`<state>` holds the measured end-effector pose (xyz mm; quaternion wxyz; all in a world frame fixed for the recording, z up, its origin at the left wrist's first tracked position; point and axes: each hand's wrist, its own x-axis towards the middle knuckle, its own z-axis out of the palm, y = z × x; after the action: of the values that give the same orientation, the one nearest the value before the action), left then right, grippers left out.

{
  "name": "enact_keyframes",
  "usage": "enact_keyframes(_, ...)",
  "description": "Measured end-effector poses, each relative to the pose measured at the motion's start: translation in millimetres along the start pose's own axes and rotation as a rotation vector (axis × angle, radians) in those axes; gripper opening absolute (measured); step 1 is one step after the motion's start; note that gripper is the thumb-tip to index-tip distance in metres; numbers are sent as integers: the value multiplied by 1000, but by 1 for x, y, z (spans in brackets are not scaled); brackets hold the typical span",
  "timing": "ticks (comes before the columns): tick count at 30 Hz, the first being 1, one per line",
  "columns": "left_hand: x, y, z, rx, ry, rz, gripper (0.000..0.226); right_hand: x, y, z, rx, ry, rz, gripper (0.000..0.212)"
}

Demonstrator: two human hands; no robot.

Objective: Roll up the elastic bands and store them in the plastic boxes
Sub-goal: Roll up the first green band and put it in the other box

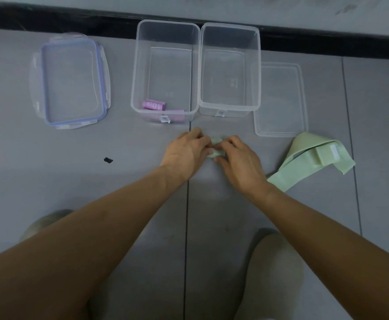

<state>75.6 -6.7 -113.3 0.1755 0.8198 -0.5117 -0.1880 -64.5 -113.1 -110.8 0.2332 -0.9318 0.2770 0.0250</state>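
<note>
Nearest the camera are the person's knees [274, 273] in pale cloth, over a grey tiled floor [124, 181]; both bare forearms reach forward from there. The left hand [186, 151] and right hand [239, 160] meet just short of the boxes, fingers curled in from either side onto a small green roll [217, 147] that sits on the floor between them; both hands pinch it, and only a sliver of it shows. To the right of the right hand, the loose green band [313, 158] lies in folds on the floor, one end running back under the right wrist; a small black speck [108, 160] lies well to the left. Beyond the hands stand two clear boxes, side by side and touching; the left box [140, 72] holds a purple roll [154, 105] in its near left corner, with more purple beside it against the near wall; the right box [253, 65] holds nothing. A plain lid [281, 98] lies just beside the right box; a blue-edged lid [71, 82] lies apart to the left. Farthest is a dark skirting [73, 19].
</note>
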Motion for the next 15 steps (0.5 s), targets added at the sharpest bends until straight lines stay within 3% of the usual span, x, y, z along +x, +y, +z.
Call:
enact_keyframes(4,-8,-8,1,20,-10,52,33,10,2,-2,-4,-42,-7,25)
enact_keyframes(9,-3,-4,-2,33,62,83,30,7,1,-7,40,-11,11,31)
enact_keyframes(15,14,-7,-6,30,-7,-6,24,26,5,-12,6,-49,51,34)
